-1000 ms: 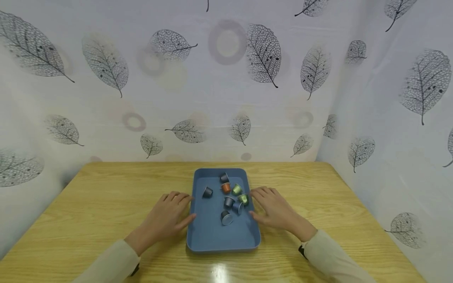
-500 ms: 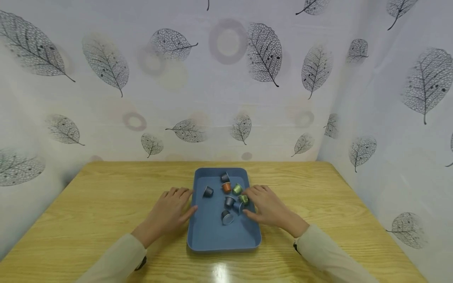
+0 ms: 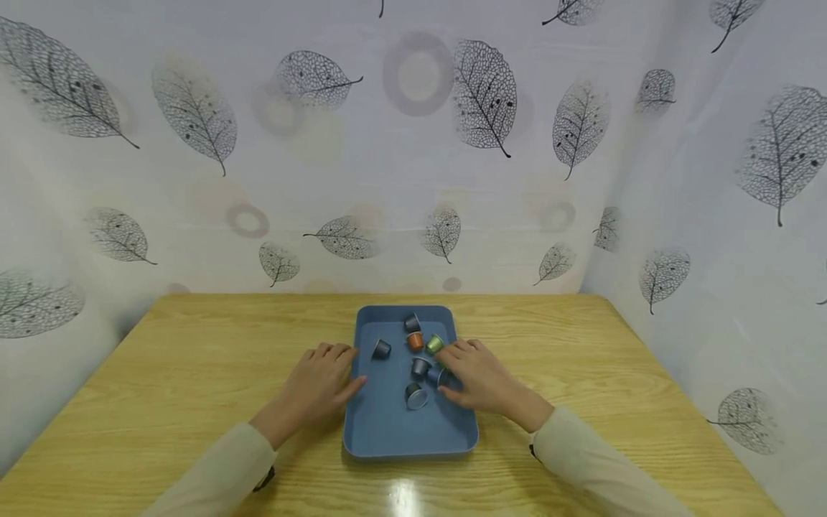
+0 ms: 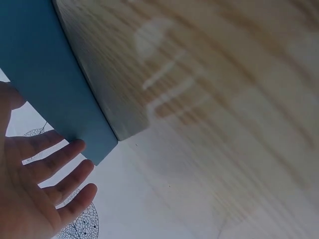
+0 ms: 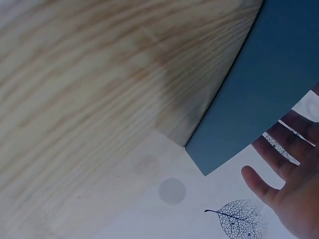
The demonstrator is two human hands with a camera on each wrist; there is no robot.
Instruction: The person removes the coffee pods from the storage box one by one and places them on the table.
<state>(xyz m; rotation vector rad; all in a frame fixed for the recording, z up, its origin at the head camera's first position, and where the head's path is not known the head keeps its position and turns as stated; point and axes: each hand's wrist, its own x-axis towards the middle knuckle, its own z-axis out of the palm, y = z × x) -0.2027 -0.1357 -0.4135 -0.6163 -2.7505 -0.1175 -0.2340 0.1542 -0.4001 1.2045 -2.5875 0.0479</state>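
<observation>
A blue tray (image 3: 381, 427) on the table holds several small coffee capsules: an orange capsule (image 3: 415, 341), a light green capsule (image 3: 435, 344), a blue capsule (image 3: 436, 376) and dark ones, such as a black capsule (image 3: 382, 350) on the left. My left hand (image 3: 314, 384) is at the tray's left rim, its fingers spread and fingertips just over the edge. Over the right rim reaches my right hand (image 3: 481, 380), fingers extended beside the blue and green capsules and covering a second green one. Both wrist views show the tray's outer wall (image 5: 264, 99) beside loose fingers.
The wooden table (image 3: 194, 373) extends to both sides of the tray. A pale curtain (image 3: 400, 165) with a leaf print hangs behind the table and along its sides.
My right hand has moved left from beside the tray to over its right rim, covering a green capsule. My left hand has shifted slightly right. The capsules keep their places.
</observation>
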